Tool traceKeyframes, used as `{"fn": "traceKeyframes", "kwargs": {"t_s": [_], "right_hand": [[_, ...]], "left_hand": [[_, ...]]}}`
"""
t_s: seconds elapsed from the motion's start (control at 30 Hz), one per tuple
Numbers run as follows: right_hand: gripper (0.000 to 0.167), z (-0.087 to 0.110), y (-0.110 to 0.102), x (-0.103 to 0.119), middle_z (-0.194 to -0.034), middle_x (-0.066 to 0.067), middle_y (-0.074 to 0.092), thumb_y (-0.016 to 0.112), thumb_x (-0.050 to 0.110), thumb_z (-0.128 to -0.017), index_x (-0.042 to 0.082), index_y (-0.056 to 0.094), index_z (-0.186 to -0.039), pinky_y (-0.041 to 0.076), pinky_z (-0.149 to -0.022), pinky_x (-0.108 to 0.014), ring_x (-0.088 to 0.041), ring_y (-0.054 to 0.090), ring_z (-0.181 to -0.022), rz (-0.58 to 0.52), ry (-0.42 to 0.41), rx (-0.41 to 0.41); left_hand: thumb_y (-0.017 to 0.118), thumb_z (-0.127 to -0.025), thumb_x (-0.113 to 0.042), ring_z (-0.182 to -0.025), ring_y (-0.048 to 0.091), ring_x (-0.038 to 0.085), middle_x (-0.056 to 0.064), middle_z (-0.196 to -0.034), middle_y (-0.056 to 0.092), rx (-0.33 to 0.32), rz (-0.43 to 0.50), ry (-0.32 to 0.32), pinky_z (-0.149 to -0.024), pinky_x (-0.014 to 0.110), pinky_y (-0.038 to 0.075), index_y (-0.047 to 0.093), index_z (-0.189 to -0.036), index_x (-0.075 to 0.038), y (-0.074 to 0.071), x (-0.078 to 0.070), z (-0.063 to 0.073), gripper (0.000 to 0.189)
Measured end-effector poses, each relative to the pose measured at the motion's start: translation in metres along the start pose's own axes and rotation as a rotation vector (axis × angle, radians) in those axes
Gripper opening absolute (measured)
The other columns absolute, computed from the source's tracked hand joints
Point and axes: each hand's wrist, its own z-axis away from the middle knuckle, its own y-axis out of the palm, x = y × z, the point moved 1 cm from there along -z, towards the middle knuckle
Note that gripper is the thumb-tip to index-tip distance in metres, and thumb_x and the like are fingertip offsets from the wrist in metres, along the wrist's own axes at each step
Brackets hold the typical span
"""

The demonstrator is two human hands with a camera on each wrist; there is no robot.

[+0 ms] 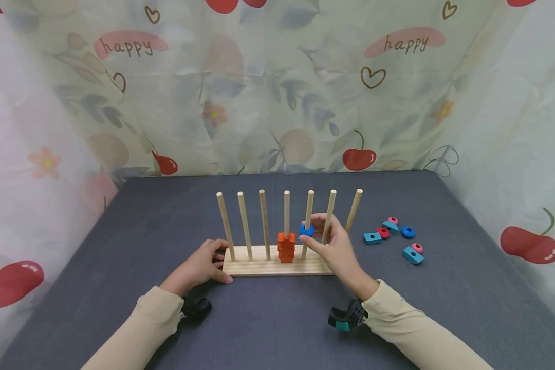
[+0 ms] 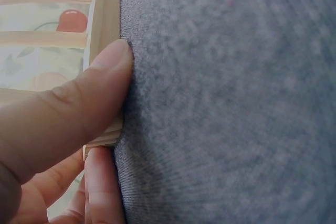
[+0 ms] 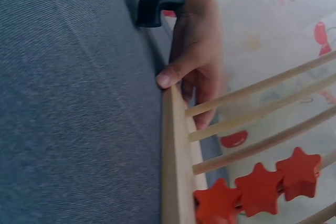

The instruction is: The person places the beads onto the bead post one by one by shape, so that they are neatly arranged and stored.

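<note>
A wooden peg board [image 1: 252, 267] with several upright pegs lies on the table. My left hand [image 1: 204, 263] grips its left end, thumb along the front edge and fingers round the end; the left wrist view shows the thumb [image 2: 100, 90] against the wood. Three orange-red stars [image 3: 258, 188] are stacked on the middle peg. Just right of them, my right hand [image 1: 335, 249] pinches a blue ring [image 1: 307, 230] between thumb and fingers. The ring sits around the upper half of its peg, above the base. In the right wrist view neither the ring nor the right fingers show.
Right of the board lie loose pieces: light-blue blocks [image 1: 372, 238], another blue ring [image 1: 408, 232], a red ring [image 1: 383, 233] and pink rings [image 1: 417, 248]. The dark grey table [image 1: 268, 324] ends at a printed curtain [image 1: 268, 103] behind and at both sides.
</note>
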Motion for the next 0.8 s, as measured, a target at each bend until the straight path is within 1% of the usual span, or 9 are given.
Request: {"fn": "traceKeyframes", "kwargs": {"t_s": [0.07,0.13,0.27,0.47,0.57,0.8], "right_hand": [[0.043,0.002,0.001,-0.004,-0.122,-0.012,0.065,0.074,0.016,-0.086,0.007,0.053,-0.122,0.042,-0.101,-0.053,-0.025,0.055,-0.108,0.001,0.011,0.006],[0.043,0.003,0.001,-0.008,-0.122,-0.012,0.064,0.074,0.015,-0.086,0.006,0.052,-0.122,0.043,-0.101,-0.052,-0.026,0.055,-0.109,0.002,0.023,0.013],[0.044,0.005,0.003,-0.017,-0.122,-0.013,0.062,0.073,0.013,-0.086,0.006,0.051,-0.123,0.044,-0.103,-0.050,-0.027,0.057,-0.112,0.006,0.061,0.025],[0.046,0.007,0.006,-0.031,-0.123,-0.016,0.059,0.074,0.008,-0.085,0.004,0.050,-0.124,0.043,-0.107,-0.047,-0.028,0.055,-0.115,0.004,0.134,0.039],[0.046,0.008,0.007,-0.035,-0.122,-0.016,0.059,0.075,0.008,-0.084,0.004,0.050,-0.123,0.045,-0.105,-0.047,-0.028,0.055,-0.114,0.020,0.147,0.040],[0.049,0.009,0.009,-0.040,-0.116,-0.016,0.057,0.076,0.002,-0.081,0.002,0.050,-0.122,0.049,-0.098,-0.045,-0.027,0.057,-0.107,0.039,0.139,0.033]], "left_hand": [[0.088,-0.064,0.002,-0.119,0.049,0.033,0.018,-0.130,0.038,-0.002,-0.002,-0.001,-0.096,0.039,0.052,0.047,-0.136,0.000,0.000,0.000,0.000,0.083],[0.088,-0.064,0.002,-0.119,0.049,0.033,0.018,-0.130,0.038,-0.003,-0.003,-0.003,-0.096,0.039,0.052,0.047,-0.136,0.000,0.000,0.000,0.000,0.083],[0.088,-0.064,0.002,-0.118,0.049,0.033,0.018,-0.130,0.038,-0.001,-0.007,-0.002,-0.096,0.039,0.052,0.047,-0.136,0.000,0.001,0.001,0.000,0.083],[0.088,-0.064,0.001,-0.119,0.049,0.032,0.017,-0.130,0.039,0.002,-0.006,-0.007,-0.096,0.038,0.052,0.048,-0.136,-0.001,0.000,0.001,-0.001,0.082],[0.088,-0.064,0.000,-0.119,0.049,0.032,0.017,-0.129,0.038,0.005,0.001,-0.007,-0.096,0.039,0.052,0.048,-0.135,-0.001,0.000,0.000,0.000,0.082],[0.088,-0.064,0.000,-0.118,0.049,0.033,0.018,-0.130,0.038,0.008,0.004,-0.006,-0.095,0.039,0.052,0.047,-0.135,0.000,0.000,0.000,0.001,0.082]]}}
